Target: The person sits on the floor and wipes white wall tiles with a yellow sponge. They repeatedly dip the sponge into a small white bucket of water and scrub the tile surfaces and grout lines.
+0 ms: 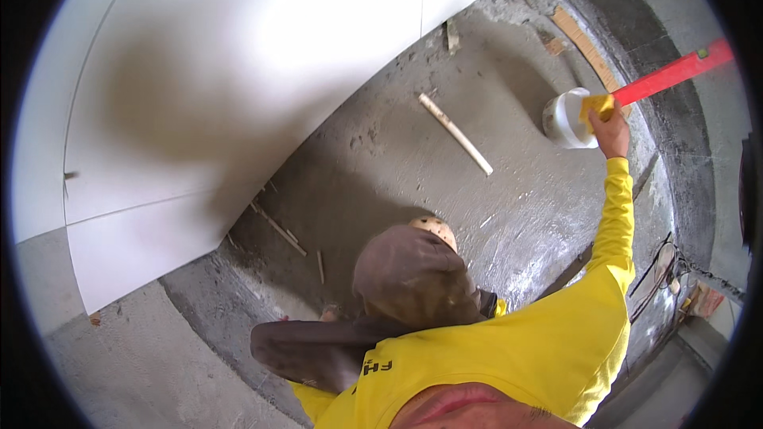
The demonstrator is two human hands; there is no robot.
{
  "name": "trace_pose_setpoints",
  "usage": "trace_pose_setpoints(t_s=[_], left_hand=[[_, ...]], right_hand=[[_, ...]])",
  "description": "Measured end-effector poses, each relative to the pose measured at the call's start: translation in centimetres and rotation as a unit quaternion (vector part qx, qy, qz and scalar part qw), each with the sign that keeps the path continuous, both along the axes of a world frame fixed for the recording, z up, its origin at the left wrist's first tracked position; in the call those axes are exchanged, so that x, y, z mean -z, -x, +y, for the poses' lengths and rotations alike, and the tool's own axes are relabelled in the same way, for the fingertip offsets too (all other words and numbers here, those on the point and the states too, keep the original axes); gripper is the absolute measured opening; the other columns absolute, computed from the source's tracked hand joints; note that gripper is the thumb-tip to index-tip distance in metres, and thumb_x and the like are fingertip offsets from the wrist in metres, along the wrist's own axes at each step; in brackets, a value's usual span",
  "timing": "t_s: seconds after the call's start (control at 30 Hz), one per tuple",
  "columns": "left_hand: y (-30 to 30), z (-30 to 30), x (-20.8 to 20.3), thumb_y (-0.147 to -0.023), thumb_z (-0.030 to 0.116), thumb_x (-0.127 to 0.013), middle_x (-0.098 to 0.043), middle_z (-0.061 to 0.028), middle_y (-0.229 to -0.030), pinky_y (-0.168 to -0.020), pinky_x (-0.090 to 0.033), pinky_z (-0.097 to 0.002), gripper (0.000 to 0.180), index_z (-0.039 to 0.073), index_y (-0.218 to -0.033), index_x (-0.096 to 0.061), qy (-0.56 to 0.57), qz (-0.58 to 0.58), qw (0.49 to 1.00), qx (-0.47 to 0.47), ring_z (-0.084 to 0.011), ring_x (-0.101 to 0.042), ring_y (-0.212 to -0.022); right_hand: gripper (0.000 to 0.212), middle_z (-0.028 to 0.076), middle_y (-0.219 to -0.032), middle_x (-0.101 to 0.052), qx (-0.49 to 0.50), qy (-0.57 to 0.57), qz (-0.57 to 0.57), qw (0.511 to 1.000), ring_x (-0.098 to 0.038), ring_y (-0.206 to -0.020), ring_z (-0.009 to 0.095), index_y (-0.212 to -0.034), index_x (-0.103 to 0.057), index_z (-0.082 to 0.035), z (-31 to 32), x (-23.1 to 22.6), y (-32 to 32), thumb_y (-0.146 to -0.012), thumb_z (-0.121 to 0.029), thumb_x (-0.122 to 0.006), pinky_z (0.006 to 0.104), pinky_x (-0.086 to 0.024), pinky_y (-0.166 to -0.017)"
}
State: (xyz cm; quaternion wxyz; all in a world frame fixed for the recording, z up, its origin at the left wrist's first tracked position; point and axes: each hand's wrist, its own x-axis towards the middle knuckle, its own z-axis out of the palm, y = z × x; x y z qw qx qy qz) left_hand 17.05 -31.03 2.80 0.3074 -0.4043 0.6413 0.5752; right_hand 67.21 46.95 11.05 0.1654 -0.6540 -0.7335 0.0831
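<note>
My right arm, in a yellow sleeve, reaches out to the far right. Its hand point(612, 133) is closed on a yellow sponge point(596, 108), held at the rim of a white bucket point(565, 121). The bucket stands on the wet grey floor, and its inside is mostly hidden. A red spirit level point(671, 75) begins right behind my fingers and runs toward the right edge. My left hand does not show; bent legs and my body cover the area where it could be.
Large white wall panels point(238, 56) rise on the left. A pale stick point(455, 133) lies mid-floor, and thin strips point(278, 228) lie near the wall's foot. A curved tan strip point(586, 46) lies at the far right. Dark cords point(653, 276) and rubble point(704, 300) are at right.
</note>
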Motion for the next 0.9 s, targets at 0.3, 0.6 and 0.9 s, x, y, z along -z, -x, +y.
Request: trace_pose_setpoints(t_s=[0.3, 0.6, 0.9], left_hand=[[-7.6, 5.2, 2.9, -0.095, 0.03, -0.061, -0.063, -0.0052, -0.097, -0.069, -0.052, -0.0328, 0.053, 0.011, -0.142, -0.044, -0.053, -0.08, 0.985, 0.147, -0.0191, -0.063, -0.079], [-9.2, 5.3, 4.1, -0.095, 0.027, -0.061, -0.063, -0.0038, -0.093, -0.067, -0.051, -0.0309, 0.051, 0.01, -0.141, -0.045, -0.074, -0.102, 0.98, 0.151, -0.0167, -0.062, -0.076], [-2.7, 10.7, 6.8, -0.096, 0.023, -0.061, -0.064, -0.0024, -0.089, -0.065, -0.051, -0.0289, 0.049, 0.01, -0.141, -0.046, -0.153, -0.086, 0.945, 0.275, -0.0142, -0.061, -0.073]], right_hand=[[0.06, 0.031, -0.122, -0.06, -0.1, 0.269, -0.202, 0.936, -0.056, -0.117, 0.044, -0.119, -0.062, 0.004, 7.8, 15.2, -4.1, -0.093, -0.047, -0.044, 0.0491, -0.041, -0.104], [0.052, 0.029, -0.13, -0.055, -0.094, 0.2, -0.116, 0.968, -0.051, -0.124, 0.043, -0.13, -0.05, -0.002, 8.0, 17.1, -9.0, -0.083, -0.021, -0.059, 0.0469, -0.04, -0.106], [0.061, 0.032, -0.103, -0.065, 0.08, 0.13, -0.027, 0.988, -0.062, -0.104, 0.044, -0.107, -0.065, 0.007, 3.0, 9.1, -0.3, -0.088, -0.05, -0.058, 0.0479, -0.047, -0.093]])
